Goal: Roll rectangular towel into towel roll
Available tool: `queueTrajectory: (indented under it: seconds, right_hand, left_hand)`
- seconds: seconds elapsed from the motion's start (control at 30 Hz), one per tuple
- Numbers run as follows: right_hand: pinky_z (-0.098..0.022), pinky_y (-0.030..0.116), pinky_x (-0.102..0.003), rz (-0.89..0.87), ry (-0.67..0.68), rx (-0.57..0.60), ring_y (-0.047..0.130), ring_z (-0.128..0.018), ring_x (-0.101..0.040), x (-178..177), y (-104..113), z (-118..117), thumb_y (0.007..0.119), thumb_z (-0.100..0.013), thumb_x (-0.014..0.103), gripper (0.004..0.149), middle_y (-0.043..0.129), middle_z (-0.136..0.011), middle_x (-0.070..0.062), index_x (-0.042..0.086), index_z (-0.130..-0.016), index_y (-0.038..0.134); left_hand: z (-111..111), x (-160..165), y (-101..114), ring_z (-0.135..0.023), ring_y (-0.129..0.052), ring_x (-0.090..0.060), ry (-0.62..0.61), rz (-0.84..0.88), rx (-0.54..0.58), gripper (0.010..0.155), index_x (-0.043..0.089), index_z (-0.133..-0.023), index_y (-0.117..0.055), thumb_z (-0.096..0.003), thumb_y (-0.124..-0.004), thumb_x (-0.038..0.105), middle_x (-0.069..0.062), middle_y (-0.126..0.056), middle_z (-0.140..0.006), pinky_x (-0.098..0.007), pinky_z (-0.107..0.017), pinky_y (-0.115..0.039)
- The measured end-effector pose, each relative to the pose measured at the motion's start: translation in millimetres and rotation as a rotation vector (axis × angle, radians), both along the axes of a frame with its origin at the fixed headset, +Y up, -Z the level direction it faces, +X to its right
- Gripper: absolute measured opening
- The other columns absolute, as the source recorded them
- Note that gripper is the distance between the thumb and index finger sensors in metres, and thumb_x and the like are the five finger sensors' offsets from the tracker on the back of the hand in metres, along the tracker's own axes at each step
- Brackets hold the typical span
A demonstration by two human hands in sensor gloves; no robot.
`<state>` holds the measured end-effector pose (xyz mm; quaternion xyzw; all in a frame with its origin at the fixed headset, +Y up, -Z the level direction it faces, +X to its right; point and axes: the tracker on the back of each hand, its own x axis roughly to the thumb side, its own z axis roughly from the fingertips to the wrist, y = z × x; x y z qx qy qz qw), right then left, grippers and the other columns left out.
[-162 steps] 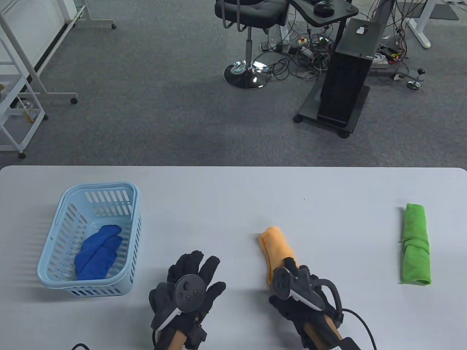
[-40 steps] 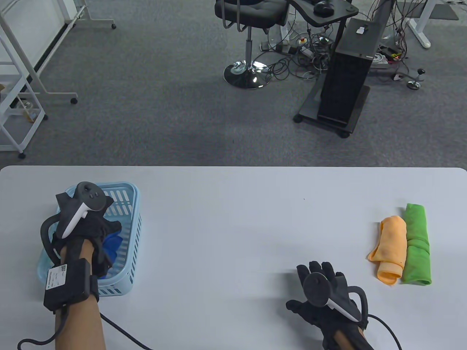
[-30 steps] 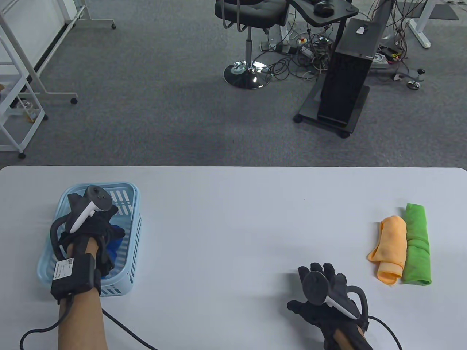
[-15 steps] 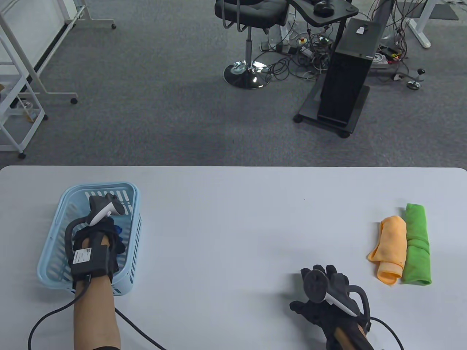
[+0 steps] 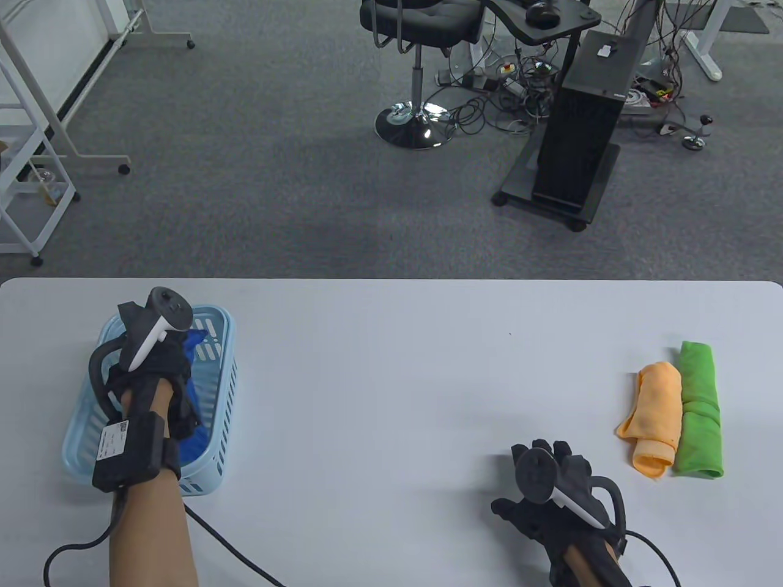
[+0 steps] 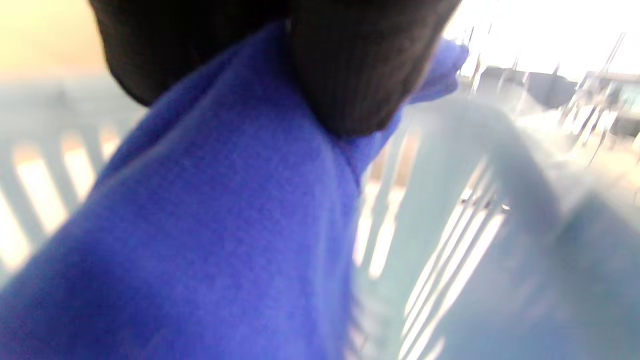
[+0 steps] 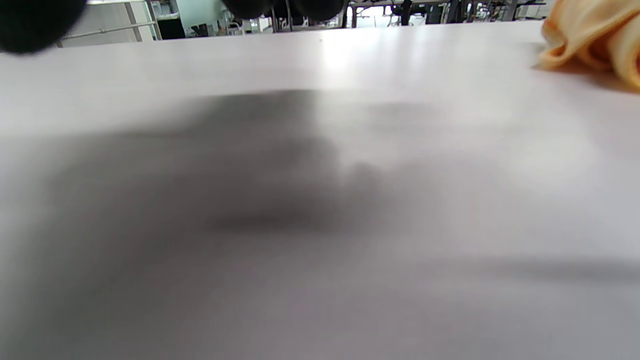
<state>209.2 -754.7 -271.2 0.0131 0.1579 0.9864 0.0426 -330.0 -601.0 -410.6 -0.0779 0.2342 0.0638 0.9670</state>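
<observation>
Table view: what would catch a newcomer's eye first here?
The left hand lifting a blue towel out of the pale blue basket at the table's left. Then the orange roll and green roll lying side by side at the right, with the right hand near the front edge.

Premises: office or lab workspace. Evidence: grey carpet floor (image 5: 257, 183), black swivel chair (image 5: 419, 24), black computer tower on a wheeled stand (image 5: 581, 134), tangled cables (image 5: 508, 98), white wheeled frames (image 5: 37, 140), all beyond the white worktop (image 5: 391, 379).
</observation>
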Motion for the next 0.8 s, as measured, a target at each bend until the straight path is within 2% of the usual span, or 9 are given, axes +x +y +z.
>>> queueTrajectory:
  seconds: [0.1,0.2,0.3,0.4,0.5,0.57,0.63,0.7,0.8]
  right_hand:
    - [-0.07,0.027,-0.069,-0.017,0.001,0.01,0.022,-0.101,-0.044,-0.4,3.7,0.9,0.069,-0.029,0.064,0.097,0.025,-0.109,-0.016,0.02,-0.107,0.032]
    - [-0.07,0.027,-0.069,-0.031,0.004,0.011,0.022,-0.102,-0.043,-1.3,5.3,1.5,0.069,-0.029,0.064,0.097,0.025,-0.109,-0.015,0.02,-0.107,0.033]
    - [-0.07,0.027,-0.069,-0.033,0.016,0.009,0.022,-0.102,-0.043,-3.8,5.7,3.3,0.069,-0.029,0.064,0.096,0.025,-0.109,-0.016,0.02,-0.107,0.033]
    - [-0.07,0.027,-0.069,-0.041,0.028,0.002,0.022,-0.102,-0.043,-7.1,5.9,4.3,0.069,-0.029,0.064,0.096,0.025,-0.11,-0.015,0.02,-0.107,0.033]
    - [-0.07,0.027,-0.069,-0.038,0.037,-0.001,0.022,-0.102,-0.043,-8.9,5.4,4.7,0.069,-0.029,0.064,0.096,0.025,-0.11,-0.015,0.02,-0.107,0.033]
    - [-0.07,0.027,-0.069,-0.036,0.041,-0.004,0.023,-0.102,-0.043,-9.0,4.7,5.2,0.069,-0.029,0.064,0.096,0.026,-0.109,-0.016,0.02,-0.107,0.034]
    - [-0.07,0.027,-0.069,-0.028,0.047,-0.006,0.023,-0.102,-0.043,-8.4,4.5,5.8,0.069,-0.029,0.064,0.096,0.026,-0.109,-0.016,0.02,-0.107,0.034]
    - [-0.07,0.028,-0.069,-0.027,0.048,-0.01,0.023,-0.101,-0.044,-8.0,4.3,5.8,0.069,-0.029,0.064,0.095,0.026,-0.109,-0.016,0.019,-0.107,0.035]
    - [-0.07,0.029,-0.069,-0.011,0.032,-0.008,0.025,-0.102,-0.044,-7.9,4.1,5.1,0.069,-0.03,0.063,0.094,0.029,-0.109,-0.016,0.019,-0.107,0.038]
  left_hand:
    - [23.1,31.1,57.6,-0.079,-0.093,-0.032,-0.083,0.013,0.229,0.06,0.035,-0.096,-0.073,-0.0392,-0.091,0.028,-0.006,-0.082,-0.09,-0.055,-0.059,-0.078]
    - [52.8,68.4,97.1,-0.078,-0.095,-0.031,-0.234,0.12,0.433,0.053,0.045,-0.089,-0.075,-0.0401,-0.09,0.031,-0.005,-0.083,-0.089,-0.054,-0.059,-0.079]
    - [81.8,106.8,120.1,-0.077,-0.095,-0.032,-0.365,0.247,0.578,0.05,0.044,-0.087,-0.076,-0.0403,-0.09,0.032,-0.005,-0.084,-0.089,-0.054,-0.058,-0.079]
    - [106.7,145.4,119.4,-0.074,-0.098,-0.03,-0.482,0.327,0.627,0.049,0.042,-0.087,-0.077,-0.0398,-0.09,0.035,-0.006,-0.087,-0.088,-0.053,-0.055,-0.081]
    - [121.7,177.6,84.1,-0.067,-0.105,-0.028,-0.528,0.361,0.565,0.048,0.038,-0.086,-0.078,-0.0385,-0.089,0.039,-0.009,-0.095,-0.084,-0.05,-0.051,-0.085]
    - [126.4,193.2,43.1,-0.063,-0.107,-0.028,-0.528,0.384,0.486,0.048,0.035,-0.085,-0.08,-0.0377,-0.089,0.04,-0.008,-0.098,-0.081,-0.049,-0.048,-0.087]
    - [129.2,205.6,-17.9,-0.058,-0.109,-0.027,-0.498,0.443,0.344,0.048,0.032,-0.084,-0.081,-0.0371,-0.09,0.04,-0.009,-0.101,-0.077,-0.048,-0.045,-0.088]
    - [136.7,216.1,-72.9,-0.048,-0.112,-0.026,-0.494,0.443,0.287,0.048,0.028,-0.08,-0.084,-0.0353,-0.091,0.042,-0.009,-0.106,-0.068,-0.047,-0.039,-0.09]
    - [153.3,222.3,-120.9,-0.039,-0.115,-0.022,-0.543,0.34,0.195,0.047,0.028,-0.078,-0.085,-0.0343,-0.089,0.046,-0.006,-0.11,-0.058,-0.043,-0.033,-0.094]
